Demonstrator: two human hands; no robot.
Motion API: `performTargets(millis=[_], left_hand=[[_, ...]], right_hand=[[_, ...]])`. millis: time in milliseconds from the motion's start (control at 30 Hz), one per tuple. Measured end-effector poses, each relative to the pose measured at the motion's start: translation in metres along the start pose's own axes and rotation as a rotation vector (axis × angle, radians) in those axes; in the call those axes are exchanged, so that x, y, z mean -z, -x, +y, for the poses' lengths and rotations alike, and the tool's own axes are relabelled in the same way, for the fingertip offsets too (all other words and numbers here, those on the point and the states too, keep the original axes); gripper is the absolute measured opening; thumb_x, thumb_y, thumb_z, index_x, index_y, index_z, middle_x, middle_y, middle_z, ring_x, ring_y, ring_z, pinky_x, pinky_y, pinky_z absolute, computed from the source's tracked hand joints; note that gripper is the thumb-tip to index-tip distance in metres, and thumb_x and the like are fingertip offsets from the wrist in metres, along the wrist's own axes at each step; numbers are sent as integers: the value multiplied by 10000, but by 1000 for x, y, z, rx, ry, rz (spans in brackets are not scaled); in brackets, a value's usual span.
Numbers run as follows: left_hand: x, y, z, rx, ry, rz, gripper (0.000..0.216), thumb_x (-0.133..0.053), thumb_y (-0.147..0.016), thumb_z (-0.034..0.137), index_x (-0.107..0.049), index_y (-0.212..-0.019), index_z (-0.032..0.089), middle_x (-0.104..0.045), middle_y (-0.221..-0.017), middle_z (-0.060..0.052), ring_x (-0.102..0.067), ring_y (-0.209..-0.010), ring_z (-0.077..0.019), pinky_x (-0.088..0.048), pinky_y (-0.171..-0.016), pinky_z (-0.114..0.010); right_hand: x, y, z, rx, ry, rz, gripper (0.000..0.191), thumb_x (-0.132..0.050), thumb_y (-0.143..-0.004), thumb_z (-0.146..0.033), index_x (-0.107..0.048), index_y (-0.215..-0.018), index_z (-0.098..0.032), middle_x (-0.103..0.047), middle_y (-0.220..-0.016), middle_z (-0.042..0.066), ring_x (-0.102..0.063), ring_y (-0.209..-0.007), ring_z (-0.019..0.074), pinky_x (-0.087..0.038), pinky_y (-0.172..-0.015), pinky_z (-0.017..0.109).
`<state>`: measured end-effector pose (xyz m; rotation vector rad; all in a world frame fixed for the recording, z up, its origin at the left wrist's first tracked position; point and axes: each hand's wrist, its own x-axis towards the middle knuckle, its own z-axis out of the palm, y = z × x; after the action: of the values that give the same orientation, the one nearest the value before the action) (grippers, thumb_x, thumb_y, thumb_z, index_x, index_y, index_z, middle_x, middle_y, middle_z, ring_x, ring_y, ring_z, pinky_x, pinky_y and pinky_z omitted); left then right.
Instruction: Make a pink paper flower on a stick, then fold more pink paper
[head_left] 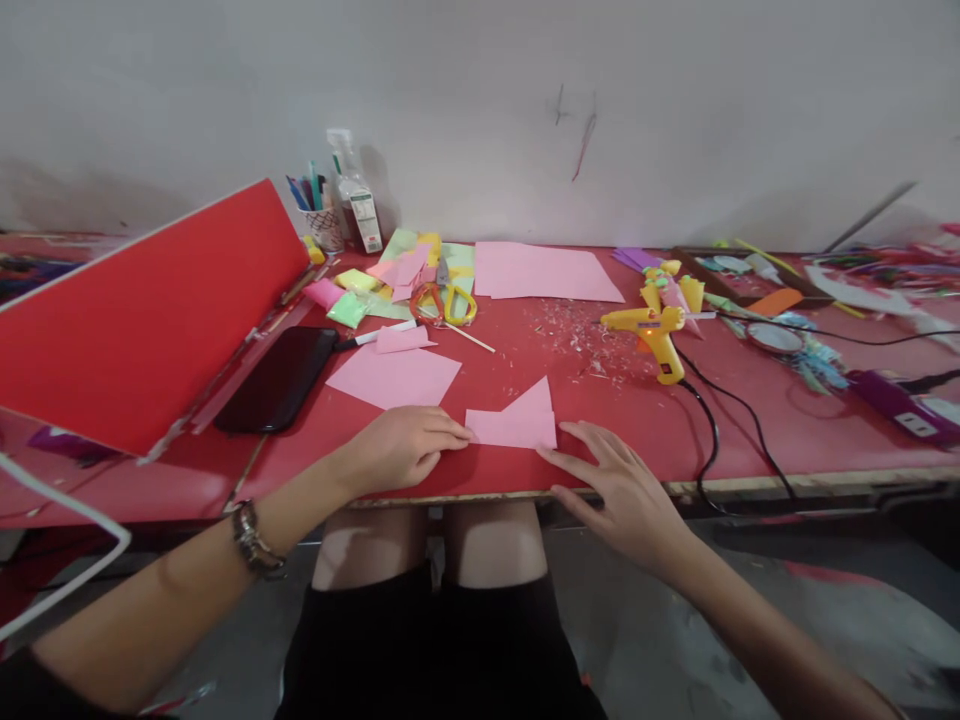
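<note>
A folded piece of pink paper [510, 428] lies flat on the red table in front of me, with a pointed flap sticking up at its far right side. My left hand [409, 445] rests at its left end, fingers stretched and fingertips touching the edge. At the right end is my right hand [619, 490], fingers spread, one fingertip at the near right corner. Just beyond my left hand lies a larger pink sheet [397, 377], with a small rolled pink piece [403, 340] at its far edge. Neither hand is gripping anything.
A black phone [279, 380] and a propped red board [165, 320] stand left. Scissors [459, 304], a pink sheet [544, 272] and paper scraps [409, 268] lie farther back. A yellow glue gun [654, 335] trails its cord over the table edge [637, 492] at right.
</note>
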<state>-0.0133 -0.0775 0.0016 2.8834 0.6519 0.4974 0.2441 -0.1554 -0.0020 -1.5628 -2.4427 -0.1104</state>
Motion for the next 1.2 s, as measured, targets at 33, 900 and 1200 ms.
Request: performTargets(millis=[33, 900, 1200], left_hand=[[0, 0, 0, 2, 5, 9, 372, -344, -733, 58, -622, -951, 174, -665, -980, -3, -577, -890, -124, -461, -813, -280], [3, -4, 11, 83, -50, 138, 331, -376, -666, 7, -604, -853, 157, -638, -880, -41, -552, -827, -153, -448, -755, -304], [23, -21, 22, 82, -78, 283, 184, -449, -813, 281, -575, -899, 178, -600, -889, -30, -509, -866, -163, -373, -806, -336]], right_hand=[[0, 2, 0, -11, -4, 3, 344, -413, -813, -353, -545, -1124, -285, -505, -1162, 86, -458, -1079, 257, -420, -858, 451], [13, -60, -1, -77, -293, -256, 437, -467, -735, -202, -462, -1172, -194, -561, -1143, 109, -503, -1024, 247, -321, -878, 457], [28, -75, -3, 14, -312, -98, 237, -408, -711, -91, -621, -725, -195, -606, -882, 51, -530, -900, 195, -244, -875, 477]])
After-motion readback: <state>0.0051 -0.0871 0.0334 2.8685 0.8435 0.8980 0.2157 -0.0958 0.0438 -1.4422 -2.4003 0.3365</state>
